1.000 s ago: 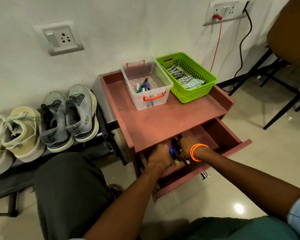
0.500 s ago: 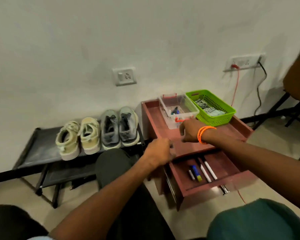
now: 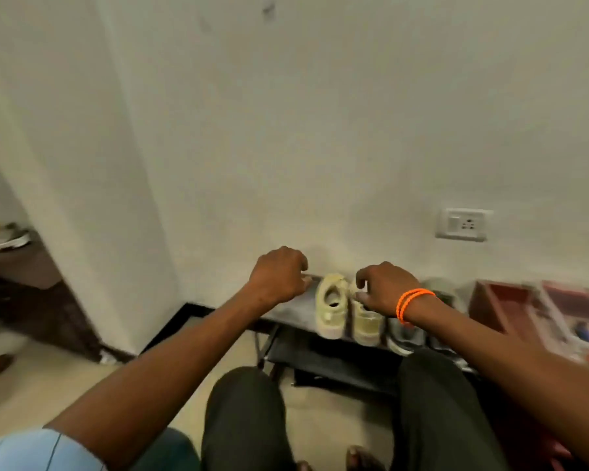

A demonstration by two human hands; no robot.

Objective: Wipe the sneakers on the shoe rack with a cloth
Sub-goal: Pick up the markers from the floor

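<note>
Both hands had left the red cabinet (image 3: 497, 302) and its open drawer, where they were half a second before, and now reached over the shoe rack (image 3: 295, 309), while the view had swung leftward so the cabinet sat at the right edge. Left hand (image 3: 278, 278) hovered just left of the cream sneakers (image 3: 332, 305), above the rack's bare top shelf; its fingers (image 3: 301, 266) were loosely curled and held nothing. Right hand (image 3: 385, 288), with two orange bands (image 3: 413, 302) at the wrist, lay over the right-hand cream sneaker; its fingers (image 3: 359, 278) were bent down toward the shoe's collar, though motion blur prevents telling whether they gripped or merely touched it. Counted on the rack's top shelf: two cream sneakers side by side, toes toward the wall, and, to their right, two grey sneakers (image 3: 405, 331) largely hidden behind the right forearm. No cloth was visible in either hand. One wall socket (image 3: 463, 224) was mounted above and right of the rack. Two dark-trousered knees (image 3: 245, 416) occupied the foreground in front of the rack, and one lower shelf (image 3: 327, 358) showed beneath the sneakers.
</note>
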